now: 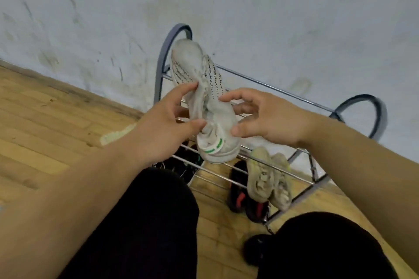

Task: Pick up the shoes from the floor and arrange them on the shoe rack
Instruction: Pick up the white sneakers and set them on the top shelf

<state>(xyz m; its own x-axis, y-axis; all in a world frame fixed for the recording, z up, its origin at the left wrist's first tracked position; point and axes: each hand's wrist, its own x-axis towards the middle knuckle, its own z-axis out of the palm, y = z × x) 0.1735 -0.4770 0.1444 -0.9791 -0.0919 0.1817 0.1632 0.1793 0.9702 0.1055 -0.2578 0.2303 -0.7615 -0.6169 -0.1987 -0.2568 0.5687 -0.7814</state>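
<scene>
Pale scuffed wall (249,7) behind, wood plank floor (45,120) below. Metal shoe rack (272,85) stands against the wall, with grey arched ends and thin bars. The person sits or crouches in front of it, black trousers (147,222) low in view.

White shoes (215,115), green stripes at the heel, are held up in the air above the rack's near bars, toe pointing to the wall, heel to the person. Looks like a pair pressed together; cannot tell for sure.

Left hand (158,124) pinches their left side between thumb and fingers. Right hand (272,115) grips the right side, fingers curled, thumb near the heel.

Beige pair (260,179) sits on a lower tier, right part. Black and red shoes (238,197) lie beneath them. Dark shoes (181,167) are under the left part. One black shoe (256,249) is on the floor by the right knee.
</scene>
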